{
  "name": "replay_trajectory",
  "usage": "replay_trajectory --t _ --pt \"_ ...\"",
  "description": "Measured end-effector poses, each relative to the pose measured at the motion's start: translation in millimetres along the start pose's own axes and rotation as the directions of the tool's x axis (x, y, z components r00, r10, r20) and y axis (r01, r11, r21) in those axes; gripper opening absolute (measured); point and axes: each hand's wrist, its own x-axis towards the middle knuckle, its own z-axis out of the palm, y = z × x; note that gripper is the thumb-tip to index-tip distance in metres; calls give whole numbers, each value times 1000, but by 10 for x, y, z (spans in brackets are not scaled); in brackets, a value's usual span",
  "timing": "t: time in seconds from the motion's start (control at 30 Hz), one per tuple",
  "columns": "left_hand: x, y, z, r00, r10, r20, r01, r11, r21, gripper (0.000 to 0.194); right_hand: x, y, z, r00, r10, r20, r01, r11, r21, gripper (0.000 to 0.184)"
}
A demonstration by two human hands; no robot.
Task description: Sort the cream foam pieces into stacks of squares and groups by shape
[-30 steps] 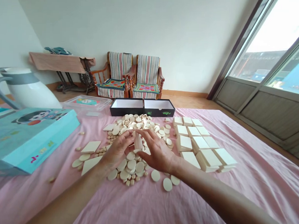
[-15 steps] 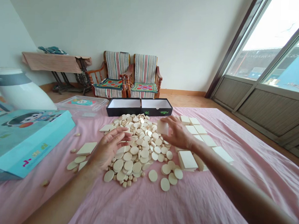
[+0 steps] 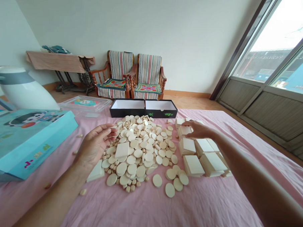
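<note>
My right hand (image 3: 197, 129) reaches over the stacks on the right, its fingers on a square wooden tile (image 3: 185, 131) at the top of one stack. Other stacks of pale square tiles (image 3: 193, 165) stand in rows in front of that hand and under its wrist. Left of the pile hovers my left hand (image 3: 96, 141), fingers loosely curled and apart, with nothing visible in them. Between the hands lies a heap of round wooden discs (image 3: 137, 153) and small wooden cubes. One square tile (image 3: 122, 149) rests on the heap. More square tiles (image 3: 96, 171) lie partly behind my left wrist.
A pink cloth (image 3: 142, 213) covers the surface. At the far side sits a black two-part box (image 3: 131, 112). To the left are a turquoise box (image 3: 32, 138), a white jug (image 3: 32, 91) and a clear plastic lid (image 3: 91, 106). Two chairs (image 3: 149, 73) stand by the wall.
My right hand has moved right with a square tile, from over the heap to a stack. My left hand has drawn back left. A square tile now lies on the heap's left part.
</note>
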Motion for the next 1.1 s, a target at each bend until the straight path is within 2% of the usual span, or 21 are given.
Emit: replay_trajectory --t 0.13,0.23,0.33,0.4,0.53,0.6,0.7,0.8,0.9,1.0,1.1 --pt "12 32 -22 996 69 -55 -68 997 26 27 11 -134 -29 986 -34 -162 48 996 81 50" --pt "36 16 -57 984 155 -93 -148 986 71 25 50 -507 12 960 -97 -263 132 984 122 35" --pt "100 -57 -121 937 317 -149 -282 935 216 23 59 -1089 131 938 -241 -248 272 958 96 34" --pt "153 -126 -176 898 413 -150 -346 875 339 21 48 -1505 224 891 -393 -225 416 907 65 35" --pt "210 -234 -254 854 515 -72 -406 747 526 19 65 -2168 366 806 -569 -163 581 814 30 39" --pt "199 -254 -263 831 556 -22 -423 656 625 19 115 -2365 407 796 -595 -113 598 802 -8 37" --pt "163 -261 -254 820 571 29 -422 569 706 21 231 -2515 451 838 -542 -58 538 840 -73 36" --pt "142 -261 -244 833 551 46 -411 560 719 23 338 -2568 484 863 -504 -40 498 860 -107 42" --pt "143 -257 -245 816 575 64 -438 541 718 23 368 -2575 476 869 -494 -18 490 865 -107 45" --pt "149 -248 -247 806 588 66 -448 533 718 23 311 -2483 379 855 -517 -41 513 855 -71 47" --pt "153 -241 -244 803 592 64 -458 546 701 22 253 -2188 188 846 -513 -147 515 857 -28 45"
